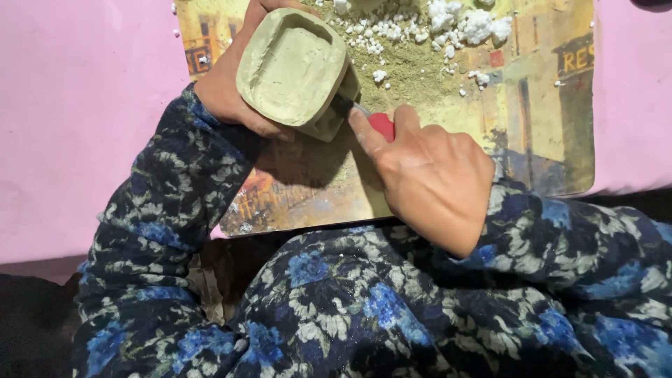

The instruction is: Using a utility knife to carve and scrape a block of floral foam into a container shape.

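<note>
My left hand (234, 84) grips a pale green carved block (294, 70), a squarish piece with a shallow hollowed face turned toward me, held tilted above a picture mat. My right hand (430, 178) is closed around a red-handled tool (382, 124); its thin metal tip reaches under the block's lower right side and touches it. Most of the handle is hidden inside my fist. Both arms wear dark sleeves with blue and white flowers.
The printed picture mat (539, 126) lies on a pink surface (77, 105). Greenish powder (413, 70) and several white crumbly bits (462, 24) are heaped at its top. My flowered lap fills the lower frame.
</note>
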